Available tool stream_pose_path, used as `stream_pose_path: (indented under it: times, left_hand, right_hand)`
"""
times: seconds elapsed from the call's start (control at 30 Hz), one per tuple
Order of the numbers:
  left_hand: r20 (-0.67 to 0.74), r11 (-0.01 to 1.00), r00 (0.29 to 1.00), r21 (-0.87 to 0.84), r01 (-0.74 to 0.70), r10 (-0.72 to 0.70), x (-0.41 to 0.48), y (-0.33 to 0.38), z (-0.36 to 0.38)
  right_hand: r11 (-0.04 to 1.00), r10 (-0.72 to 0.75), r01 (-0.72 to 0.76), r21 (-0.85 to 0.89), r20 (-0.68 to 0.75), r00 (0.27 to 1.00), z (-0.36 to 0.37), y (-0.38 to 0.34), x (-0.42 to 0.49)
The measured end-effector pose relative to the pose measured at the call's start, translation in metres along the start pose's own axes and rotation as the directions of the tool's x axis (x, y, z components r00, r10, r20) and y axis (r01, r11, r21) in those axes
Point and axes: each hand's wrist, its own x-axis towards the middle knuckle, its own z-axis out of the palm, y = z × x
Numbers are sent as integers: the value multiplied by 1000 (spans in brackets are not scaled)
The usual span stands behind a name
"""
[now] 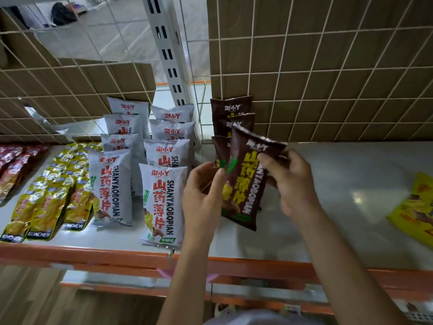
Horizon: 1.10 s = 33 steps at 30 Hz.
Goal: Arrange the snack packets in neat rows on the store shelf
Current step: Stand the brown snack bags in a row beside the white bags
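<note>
Above the white shelf (328, 207), a brown snack packet (246, 184) is held tilted, its lower end just over the shelf surface. Its top right corner is pinched between the thumb and curled fingers of the right hand (289, 184), which sits just right of the packet. The left hand (201, 195) is placed against the packet's left edge with the fingers loosely curled; whether anything is gripped there cannot be told. Directly behind the packet, a short row of matching brown packets (230, 109) is stood against the wire grid (328, 78). To the left of the hands, two rows of white packets (161, 202) are lined up, with yellow packets (46, 207) beyond them. One yellow packet (417, 207) is seen well apart at the right edge.
</note>
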Motion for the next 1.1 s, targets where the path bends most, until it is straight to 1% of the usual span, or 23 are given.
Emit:
stream_pose_path:
  times: [0.07,0.1,0.17,0.27,0.33,0.37,0.4,0.43,0.5,0.53,0.63,0.7,0.8,0.87,1.0,1.07,1.1]
  left_hand:
    - [45,988,999,155,-14,8,-2,-1,1]
    - [44,971,999,239,-13,3,-3,-2,2]
    - [-3,931,1000,364,3,-2,-5,-3,6]
    - [-49,877,999,480,20,4,-9,-6,14]
    - [-73,855,997,518,15,27,-11,-11,18]
    - [-77,844,996,536,7,40,-12,-15,19]
    - [-74,836,996,549,0,49,-13,-20,20]
    - [-72,831,996,556,-5,54,-14,-23,21]
    - [-74,827,995,563,-14,67,-15,-28,23]
    - [-67,835,995,550,-24,72,-14,-29,24]
    - [-26,885,995,459,-74,97,-10,-28,24]
    - [-8,886,992,451,-110,128,-5,-28,22]
    - [14,880,989,456,-136,145,1,-29,18]
    - [21,876,990,462,-134,141,3,-31,17]
    - [27,856,991,501,-124,128,3,-35,15]
    - [32,841,993,529,-115,115,1,-34,14]
    - [20,824,991,554,-120,131,0,-32,15]
  right_hand:
    - [988,-8,8,-156,-3,1000,7,15,-5]
    - [972,-21,19,-236,-4,1000,10,20,-7]
    - [932,-61,60,-359,8,998,15,26,-8]
    - [867,-105,110,-486,37,994,20,27,-8]
    - [825,-179,136,-549,-25,984,20,30,-9]
    - [823,-188,120,-556,-67,980,18,35,-10]
    - [832,-149,72,-550,-96,984,16,38,-12]
    - [851,-71,6,-524,-105,992,15,42,-14]
    - [894,73,-95,-438,-66,995,15,49,-20]
    - [907,81,-92,-411,-44,996,16,51,-24]
    - [936,6,-21,-353,-44,999,22,51,-28]
    - [939,-9,-13,-343,-60,998,25,51,-26]
    - [930,-6,-22,-368,-74,997,28,56,-22]
    - [924,-23,-3,-384,-65,998,32,61,-22]
    - [932,-23,5,-361,-44,999,37,67,-27]
    - [924,-7,-7,-381,-36,999,35,68,-27]
    - [922,-12,-2,-387,-34,999,34,68,-26]
